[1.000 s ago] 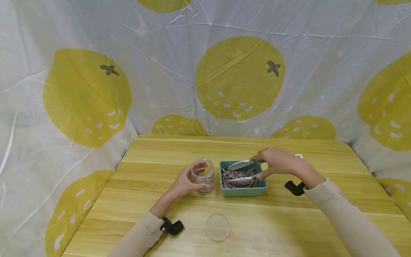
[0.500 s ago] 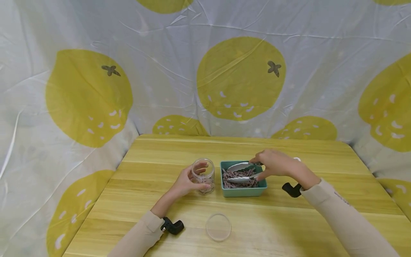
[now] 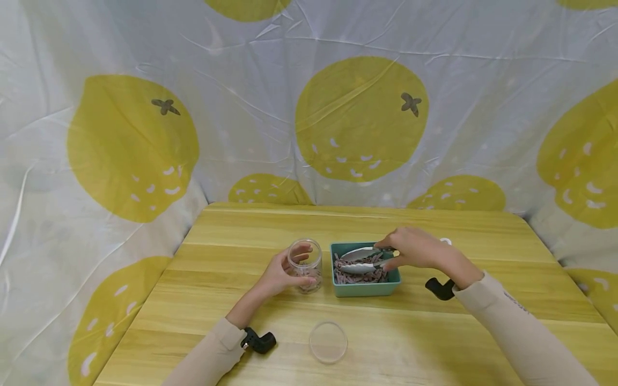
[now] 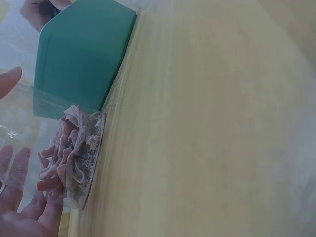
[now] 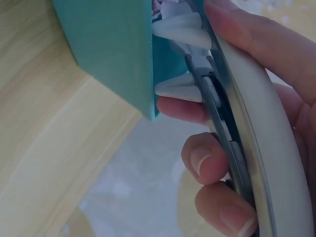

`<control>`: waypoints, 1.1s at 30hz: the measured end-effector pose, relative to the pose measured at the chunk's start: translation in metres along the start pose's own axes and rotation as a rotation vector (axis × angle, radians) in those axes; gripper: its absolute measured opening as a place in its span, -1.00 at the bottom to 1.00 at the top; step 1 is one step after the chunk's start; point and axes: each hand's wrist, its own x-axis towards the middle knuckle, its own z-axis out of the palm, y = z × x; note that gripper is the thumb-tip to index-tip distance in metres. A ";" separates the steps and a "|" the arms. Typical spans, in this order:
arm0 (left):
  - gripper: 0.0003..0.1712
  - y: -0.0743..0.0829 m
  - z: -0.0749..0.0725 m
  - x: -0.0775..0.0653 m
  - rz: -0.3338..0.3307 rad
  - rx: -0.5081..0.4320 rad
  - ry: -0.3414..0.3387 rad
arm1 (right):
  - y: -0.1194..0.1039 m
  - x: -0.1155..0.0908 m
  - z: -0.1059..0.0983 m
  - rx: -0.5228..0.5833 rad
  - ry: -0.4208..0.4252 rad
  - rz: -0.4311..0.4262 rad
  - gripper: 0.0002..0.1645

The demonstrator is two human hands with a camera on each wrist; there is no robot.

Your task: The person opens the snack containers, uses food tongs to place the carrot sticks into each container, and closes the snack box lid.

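My left hand (image 3: 280, 276) holds a clear jar (image 3: 307, 265) with no lid on it, upright on the table. In the left wrist view, pinkish-brown shredded strips (image 4: 64, 153) lie at the jar's bottom. Just right of the jar stands a teal rectangular container (image 3: 364, 290) holding many similar strips (image 3: 368, 277). My right hand (image 3: 416, 247) grips metal tongs (image 3: 358, 268), whose two scoop-shaped ends are down in the container, slightly apart and against the strips. The right wrist view shows fingers and thumb around the tongs' pale handle (image 5: 269, 128); the tong tips are hidden there.
A round clear lid (image 3: 328, 342) lies flat on the wooden table (image 3: 241, 225), in front of the jar and container. A lemon-print cloth (image 3: 256, 107) hangs behind and at both sides. Black camera mounts (image 3: 260, 341) sit at both wrists.
The tongs' ends have come closer together inside the container, and my right hand has dropped slightly. My left hand and the jar stay where they were.
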 end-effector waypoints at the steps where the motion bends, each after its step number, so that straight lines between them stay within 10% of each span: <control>1: -0.14 0.000 0.000 0.000 -0.002 -0.002 0.001 | 0.000 -0.001 0.000 -0.001 0.005 -0.003 -0.37; 33: -0.12 0.002 0.000 0.000 -0.001 0.007 0.012 | -0.001 0.000 0.003 -0.003 0.017 0.012 -0.39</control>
